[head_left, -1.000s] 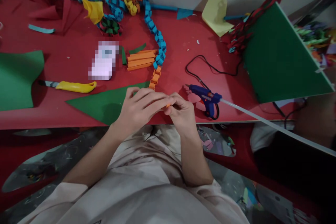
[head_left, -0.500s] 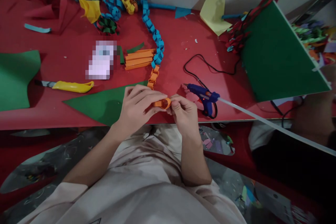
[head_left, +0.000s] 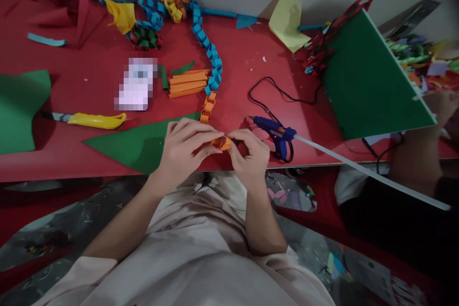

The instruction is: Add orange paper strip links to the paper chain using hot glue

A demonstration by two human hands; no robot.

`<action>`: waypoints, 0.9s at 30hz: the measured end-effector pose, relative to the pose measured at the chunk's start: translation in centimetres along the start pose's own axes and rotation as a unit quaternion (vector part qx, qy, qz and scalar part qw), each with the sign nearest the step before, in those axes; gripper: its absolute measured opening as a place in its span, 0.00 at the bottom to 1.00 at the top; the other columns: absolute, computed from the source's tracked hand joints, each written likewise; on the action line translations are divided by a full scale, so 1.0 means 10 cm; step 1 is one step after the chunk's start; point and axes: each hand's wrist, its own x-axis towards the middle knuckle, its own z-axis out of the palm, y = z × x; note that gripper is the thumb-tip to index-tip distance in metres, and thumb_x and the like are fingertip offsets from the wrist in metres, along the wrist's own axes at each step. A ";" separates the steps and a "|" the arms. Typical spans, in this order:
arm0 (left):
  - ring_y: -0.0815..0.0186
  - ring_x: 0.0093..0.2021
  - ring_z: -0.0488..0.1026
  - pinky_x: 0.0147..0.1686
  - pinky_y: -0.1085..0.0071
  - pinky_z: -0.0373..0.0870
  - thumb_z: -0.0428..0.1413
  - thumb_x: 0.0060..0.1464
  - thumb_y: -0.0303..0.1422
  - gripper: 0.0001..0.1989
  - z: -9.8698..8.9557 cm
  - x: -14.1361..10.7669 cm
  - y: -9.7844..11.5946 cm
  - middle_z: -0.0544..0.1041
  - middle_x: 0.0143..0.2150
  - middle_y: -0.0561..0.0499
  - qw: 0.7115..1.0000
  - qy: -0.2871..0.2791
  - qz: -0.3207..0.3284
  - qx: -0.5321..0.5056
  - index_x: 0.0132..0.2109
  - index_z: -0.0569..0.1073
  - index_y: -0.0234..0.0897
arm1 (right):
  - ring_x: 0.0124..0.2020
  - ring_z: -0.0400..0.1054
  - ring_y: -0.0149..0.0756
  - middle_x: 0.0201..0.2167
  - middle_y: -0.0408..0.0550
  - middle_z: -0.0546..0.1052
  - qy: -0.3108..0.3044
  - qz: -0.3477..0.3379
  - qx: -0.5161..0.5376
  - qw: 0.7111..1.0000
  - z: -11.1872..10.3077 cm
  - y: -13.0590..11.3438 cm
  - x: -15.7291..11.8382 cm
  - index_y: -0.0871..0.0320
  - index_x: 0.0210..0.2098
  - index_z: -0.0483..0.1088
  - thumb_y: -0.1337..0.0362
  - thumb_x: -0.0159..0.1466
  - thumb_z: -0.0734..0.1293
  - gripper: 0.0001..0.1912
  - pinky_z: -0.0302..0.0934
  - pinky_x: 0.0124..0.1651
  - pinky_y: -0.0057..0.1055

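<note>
Between my two hands is an orange paper loop [head_left: 223, 142], the near end of a paper chain [head_left: 209, 103] that runs away from me, orange first and then blue. My left hand [head_left: 186, 148] pinches the loop from the left, its fingers covering the links beside it. From the right, the thumb and forefinger of my right hand [head_left: 250, 154] close on the loop's edge. Just right of that hand a blue glue gun [head_left: 275, 133] lies on its side, a long clear glue stick [head_left: 337, 154] out of its back. Orange paper strips [head_left: 188, 83] lie left of the chain.
A yellow utility knife [head_left: 97, 120] with its blade out lies at the left. Green paper [head_left: 125, 146] is under my left hand. A green board [head_left: 380, 81] leans at the right, near another person's arm [head_left: 416, 153]. A black cord [head_left: 287, 99] loops across the red table [head_left: 236, 43].
My right thumb and forefinger have shifted slightly left onto the loop's edge, and the loop looks flatter. The whole view has shifted a little. Things on the table lie as before.
</note>
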 end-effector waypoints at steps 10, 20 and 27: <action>0.61 0.48 0.78 0.50 0.61 0.71 0.62 0.64 0.42 0.12 0.02 -0.02 -0.02 0.83 0.46 0.47 0.998 0.015 -0.043 -0.045 0.49 0.78 0.41 | 0.27 0.71 0.30 0.29 0.41 0.76 0.032 0.137 0.069 0.988 0.02 0.02 -0.09 0.54 0.42 0.71 0.59 0.73 0.65 0.06 0.65 0.34 0.30; 0.63 0.51 0.78 0.52 0.65 0.76 0.61 0.65 0.30 0.10 0.00 -0.02 0.00 0.80 0.48 0.48 0.998 0.027 -0.025 -0.059 0.53 0.77 0.42 | 0.37 0.71 0.34 0.40 0.47 0.78 -0.021 0.116 0.100 0.988 0.00 -0.07 -0.08 0.52 0.48 0.73 0.55 0.74 0.64 0.10 0.65 0.40 0.33; 0.62 0.48 0.79 0.49 0.63 0.75 0.61 0.65 0.31 0.10 0.02 -0.05 -0.01 0.81 0.47 0.48 0.999 0.026 0.022 0.004 0.52 0.75 0.42 | 0.38 0.67 0.34 0.36 0.44 0.73 -0.028 0.132 0.218 0.967 0.09 -0.07 -0.02 0.54 0.34 0.75 0.55 0.63 0.76 0.11 0.62 0.39 0.32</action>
